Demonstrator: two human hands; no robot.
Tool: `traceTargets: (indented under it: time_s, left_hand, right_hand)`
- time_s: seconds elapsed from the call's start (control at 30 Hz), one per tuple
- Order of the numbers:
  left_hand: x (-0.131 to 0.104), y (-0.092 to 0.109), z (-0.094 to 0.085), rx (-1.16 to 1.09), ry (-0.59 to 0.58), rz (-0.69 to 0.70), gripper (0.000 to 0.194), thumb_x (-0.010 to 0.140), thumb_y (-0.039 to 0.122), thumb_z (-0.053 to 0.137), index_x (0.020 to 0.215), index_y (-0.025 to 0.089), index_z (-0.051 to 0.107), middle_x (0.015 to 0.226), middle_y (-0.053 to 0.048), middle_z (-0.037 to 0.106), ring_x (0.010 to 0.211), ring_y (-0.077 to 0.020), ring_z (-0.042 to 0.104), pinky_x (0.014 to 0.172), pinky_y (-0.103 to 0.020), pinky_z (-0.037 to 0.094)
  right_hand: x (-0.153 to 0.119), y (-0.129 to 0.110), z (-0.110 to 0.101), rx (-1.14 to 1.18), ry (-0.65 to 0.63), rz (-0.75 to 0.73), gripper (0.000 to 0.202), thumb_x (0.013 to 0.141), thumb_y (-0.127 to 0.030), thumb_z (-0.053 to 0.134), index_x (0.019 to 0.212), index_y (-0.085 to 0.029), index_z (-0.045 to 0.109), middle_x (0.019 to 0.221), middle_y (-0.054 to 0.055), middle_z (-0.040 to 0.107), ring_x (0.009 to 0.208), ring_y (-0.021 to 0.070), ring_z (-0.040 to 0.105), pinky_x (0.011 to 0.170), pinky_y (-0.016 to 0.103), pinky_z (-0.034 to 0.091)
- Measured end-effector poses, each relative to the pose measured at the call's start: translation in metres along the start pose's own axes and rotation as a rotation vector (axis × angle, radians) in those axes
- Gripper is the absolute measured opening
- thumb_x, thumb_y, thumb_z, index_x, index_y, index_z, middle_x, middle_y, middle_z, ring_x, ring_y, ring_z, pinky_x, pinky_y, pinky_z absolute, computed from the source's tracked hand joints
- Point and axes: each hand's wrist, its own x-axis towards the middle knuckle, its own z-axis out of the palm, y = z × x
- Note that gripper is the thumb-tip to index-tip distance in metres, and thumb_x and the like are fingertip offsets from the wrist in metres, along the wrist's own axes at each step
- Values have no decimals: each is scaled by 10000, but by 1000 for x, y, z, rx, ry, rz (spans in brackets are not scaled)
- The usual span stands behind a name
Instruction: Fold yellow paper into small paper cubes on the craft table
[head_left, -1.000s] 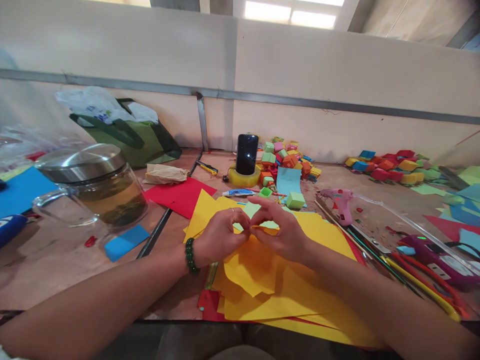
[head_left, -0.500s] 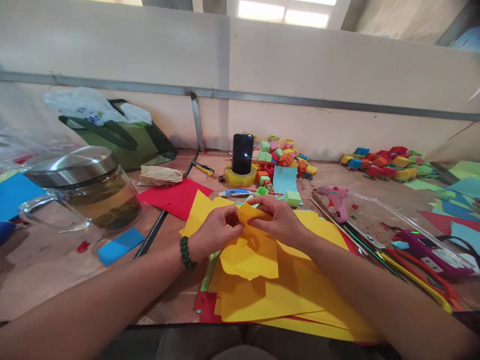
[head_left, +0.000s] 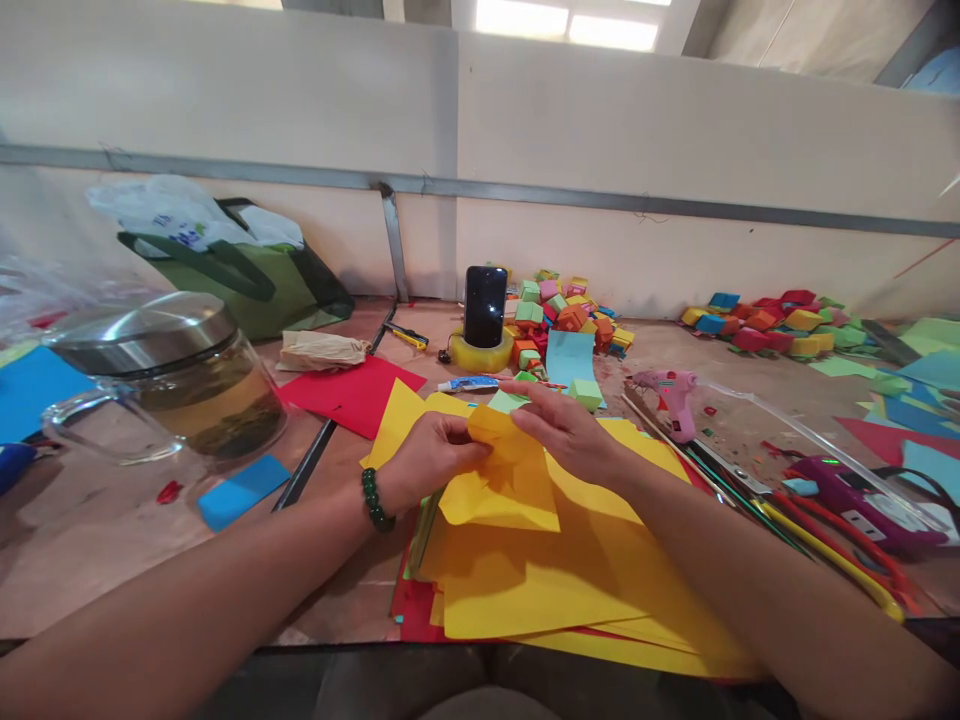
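My left hand (head_left: 439,455) pinches the edge of a creased, partly folded yellow sheet of paper (head_left: 506,490) between thumb and fingers. My right hand (head_left: 566,430) is at the paper's upper right edge, its fingers stretched out and apart; whether a fingertip touches the paper I cannot tell. The folded sheet is held above a stack of yellow paper (head_left: 540,585), with red and green sheets showing at the edges below. A green bead bracelet (head_left: 376,500) is around my left wrist.
At the back, a phone (head_left: 485,305) leans upright in a tape roll (head_left: 480,355) beside small colored paper boxes (head_left: 574,317). Right: a pink glue gun (head_left: 675,400), scissors (head_left: 739,475) and a purple power strip (head_left: 847,500). Left: a glass teapot (head_left: 206,395), a red sheet (head_left: 352,395) and a green bag (head_left: 255,280).
My right hand has let go of the paper and its fingers have straightened. The paper's lower edge has lifted slightly. My left hand keeps its pinch.
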Motion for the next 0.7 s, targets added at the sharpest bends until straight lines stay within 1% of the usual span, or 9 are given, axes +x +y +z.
traceTargets:
  time_s: [0.07,0.13,0.2,0.23,0.33,0.43,0.57,0.7]
  left_hand:
    - [0,2,1,-48,10,21,186,533,244,703,676,124,708,659,-13,699,616,-142,601,596,-235,468]
    - [0,4,1,-107,25,35,195,525,239,712,684,127,706,676,-15,706,635,-147,613,609,-238,476]
    - [0,5,0,-159,59,46,221,524,239,724,716,130,708,691,-17,711,641,-154,624,604,-244,484]
    - [0,5,0,-181,81,52,239,528,244,729,738,131,710,700,-20,713,642,-159,630,600,-250,490]
    - [0,5,-2,-224,134,66,279,536,270,749,772,126,707,722,-32,716,640,-170,640,594,-266,506]
    - [2,4,-3,-231,176,87,314,517,296,778,760,114,701,736,-48,717,638,-171,637,591,-268,509]
    - [3,3,-4,-210,203,115,388,527,345,788,822,109,697,781,-66,721,654,-186,644,586,-278,513]
    - [4,2,-4,-150,197,138,363,555,353,756,817,110,687,778,-67,715,661,-185,643,589,-271,512]
  right_hand:
    - [1,-1,-1,57,-24,84,413,786,-427,579,1104,-166,537,632,-40,477,539,102,414,485,228,304]
    - [2,0,-1,125,-89,188,382,712,-415,649,992,-184,530,649,-34,526,540,102,457,479,222,331]
    - [3,1,-2,192,-145,259,317,675,-382,672,871,-192,513,602,-47,523,504,91,453,454,211,323]
    - [4,2,-2,218,-143,271,290,665,-376,674,807,-192,502,571,-56,503,484,83,437,442,205,310]
    - [6,1,-4,271,-64,244,281,645,-388,676,682,-186,484,536,-65,461,469,67,414,439,205,308]
    - [7,-2,-5,326,-4,233,277,631,-393,684,698,-179,522,555,-57,482,486,70,429,452,211,329]
    - [6,-7,-5,391,40,228,249,583,-328,701,714,-176,554,581,-53,503,487,67,431,444,211,327]
    - [5,-10,-5,364,81,188,196,564,-307,695,658,-172,590,542,-49,491,479,67,405,439,214,312]
